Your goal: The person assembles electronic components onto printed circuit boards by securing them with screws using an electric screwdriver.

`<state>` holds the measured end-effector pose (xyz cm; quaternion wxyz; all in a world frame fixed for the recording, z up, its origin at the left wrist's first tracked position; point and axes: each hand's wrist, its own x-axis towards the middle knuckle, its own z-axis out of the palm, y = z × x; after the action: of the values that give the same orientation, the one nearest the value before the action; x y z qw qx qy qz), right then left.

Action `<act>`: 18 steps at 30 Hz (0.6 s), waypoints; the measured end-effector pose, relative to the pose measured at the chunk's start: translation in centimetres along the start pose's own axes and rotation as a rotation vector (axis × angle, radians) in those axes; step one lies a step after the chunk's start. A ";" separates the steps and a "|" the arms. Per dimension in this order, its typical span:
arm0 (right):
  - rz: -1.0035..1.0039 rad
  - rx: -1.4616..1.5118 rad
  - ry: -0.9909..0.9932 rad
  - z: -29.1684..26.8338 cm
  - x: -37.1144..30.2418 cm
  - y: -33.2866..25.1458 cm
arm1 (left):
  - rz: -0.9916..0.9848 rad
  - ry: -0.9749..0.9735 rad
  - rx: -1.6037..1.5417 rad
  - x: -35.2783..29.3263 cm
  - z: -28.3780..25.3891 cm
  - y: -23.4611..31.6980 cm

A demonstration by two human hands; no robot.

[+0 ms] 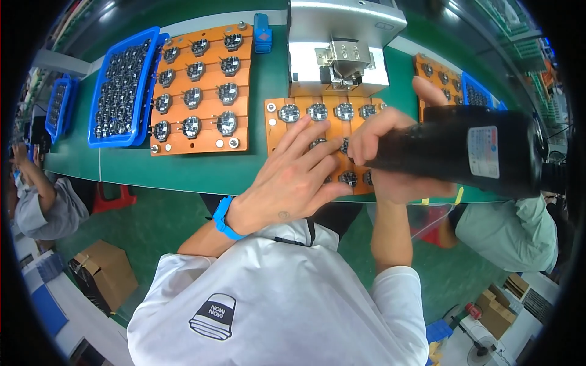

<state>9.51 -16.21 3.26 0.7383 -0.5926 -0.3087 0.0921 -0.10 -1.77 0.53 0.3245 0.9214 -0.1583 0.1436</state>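
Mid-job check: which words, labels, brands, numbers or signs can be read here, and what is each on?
Wording is described here, not copied out.
Black-and-white cup print on the white fabric shirt: short bold lettering, large enough to read.
Pale rectangular label on the black cylindrical handheld tool in the right hand: fine print, too small to read.
Small outlined mark on the silver metal machine: too small to read.

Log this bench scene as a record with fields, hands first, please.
left hand: fingers extended over the front orange tray; contact unclear
right hand: gripping a black tool
front tray contents: round electronic parts, some hidden by the hands
to its left: second orange tray, twelve similar parts
farther left: blue bin of small parts
beyond front tray: silver machine
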 end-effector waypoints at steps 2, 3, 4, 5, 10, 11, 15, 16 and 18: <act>-0.084 0.052 0.028 0.0 -0.2 0.6 | 0.005 0.005 -0.014 0.0 0.1 0.0; -0.084 0.052 0.022 0.1 -0.2 0.6 | 0.005 0.003 -0.009 -0.1 0.1 0.0; -0.059 0.102 0.013 0.2 -0.2 0.4 | 0.005 0.001 -0.005 -0.2 0.1 0.0; -0.033 0.153 0.005 0.3 -0.2 0.3 | 0.001 0.005 -0.004 -0.2 0.1 -0.1; -0.220 0.301 -0.051 0.0 0.2 1.7 | 0.009 0.016 -0.015 -0.3 0.3 -0.2; -0.321 0.358 -0.079 0.0 0.3 2.1 | 0.006 0.016 -0.015 -0.3 0.4 -0.2; -0.296 0.325 -0.106 -0.4 0.1 2.3 | 0.002 0.023 -0.033 -0.1 0.4 -0.2; -0.289 0.314 -0.086 -0.5 0.0 2.3 | 0.003 0.027 -0.035 -0.1 0.4 -0.2; -0.281 0.303 -0.067 -1.0 0.0 2.2 | 0.003 0.027 -0.031 -0.1 0.3 -0.2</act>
<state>10.55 -16.37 1.06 0.8138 -0.4226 -0.3953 0.0533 -0.08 -1.85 0.14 0.3407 0.9140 -0.1574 0.1538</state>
